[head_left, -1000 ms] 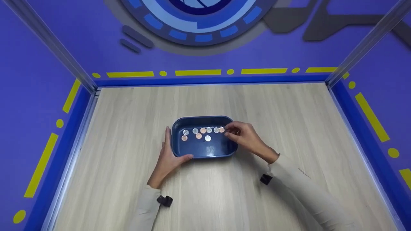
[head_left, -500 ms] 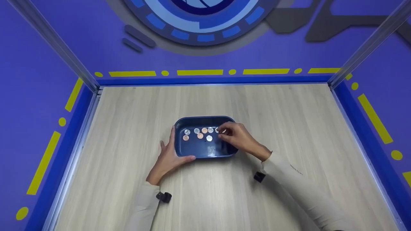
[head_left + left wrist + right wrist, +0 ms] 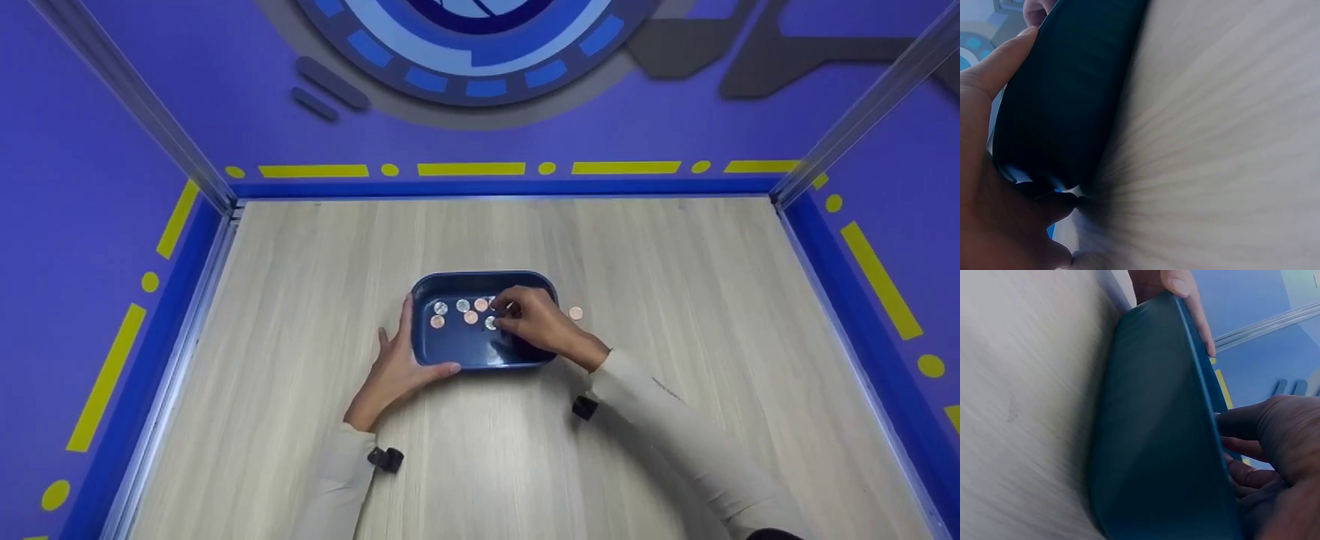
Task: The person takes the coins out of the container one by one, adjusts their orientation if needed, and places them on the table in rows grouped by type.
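A dark blue rectangular tray (image 3: 457, 349) stands on the table with several silver and copper coins on its floor. My left hand (image 3: 391, 379) grips its left front corner, the thumb along the front rim and the fingers against the left wall. Over the right part of the tray, my right hand (image 3: 538, 321) reaches down inside with bent fingers. Its fingertips and thumb are apart, right at a silver coin (image 3: 491, 323) and a partly covered one; whatever lies under the palm is hidden. In the right wrist view, the tray wall (image 3: 1151, 410) hides part of those fingers.
A copper coin (image 3: 575, 313) lies on the wooden table (image 3: 660, 270) just right of the tray. Blue walls (image 3: 480, 135) with yellow marks enclose the table at the back and both sides. A black wrist camera (image 3: 385, 459) is strapped to the left sleeve.
My right hand has moved left, from the tray's right rim to further inside, covering coins seen before. The copper coin on the table now shows. My left hand stays at the tray's corner.
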Available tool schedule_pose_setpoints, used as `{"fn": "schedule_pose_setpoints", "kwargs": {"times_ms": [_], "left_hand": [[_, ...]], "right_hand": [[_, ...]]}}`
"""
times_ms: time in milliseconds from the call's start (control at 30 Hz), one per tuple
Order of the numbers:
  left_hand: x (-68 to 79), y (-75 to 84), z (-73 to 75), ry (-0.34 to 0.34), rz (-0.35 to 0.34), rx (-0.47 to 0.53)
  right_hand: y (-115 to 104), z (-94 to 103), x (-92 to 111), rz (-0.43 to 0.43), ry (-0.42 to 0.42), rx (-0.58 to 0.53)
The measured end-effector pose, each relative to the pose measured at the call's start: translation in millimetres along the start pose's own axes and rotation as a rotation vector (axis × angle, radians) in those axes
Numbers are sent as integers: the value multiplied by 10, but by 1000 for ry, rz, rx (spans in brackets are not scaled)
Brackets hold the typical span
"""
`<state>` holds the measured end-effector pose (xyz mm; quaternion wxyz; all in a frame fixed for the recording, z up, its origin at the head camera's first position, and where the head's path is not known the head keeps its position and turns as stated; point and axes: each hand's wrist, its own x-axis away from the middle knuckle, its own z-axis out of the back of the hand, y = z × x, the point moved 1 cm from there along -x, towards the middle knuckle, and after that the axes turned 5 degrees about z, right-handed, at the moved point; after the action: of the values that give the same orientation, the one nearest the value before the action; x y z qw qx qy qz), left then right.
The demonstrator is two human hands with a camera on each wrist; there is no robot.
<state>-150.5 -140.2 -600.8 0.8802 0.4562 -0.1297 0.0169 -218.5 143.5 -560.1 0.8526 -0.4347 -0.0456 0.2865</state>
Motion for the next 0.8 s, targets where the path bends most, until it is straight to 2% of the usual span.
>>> {"fn": "schedule_pose_setpoints", "kwargs": {"times_ms": [367, 567, 800], "left_hand": [[-13, -6, -4, 1, 8, -7], [-3, -10, -8, 2, 5, 2], [5, -7, -10, 6, 9, 15]], "right_hand": [[58, -92, -101, -11, -58, 126], [70, -109, -131, -58, -84, 128], [100, -123, -152, -72, -96, 135]]}}
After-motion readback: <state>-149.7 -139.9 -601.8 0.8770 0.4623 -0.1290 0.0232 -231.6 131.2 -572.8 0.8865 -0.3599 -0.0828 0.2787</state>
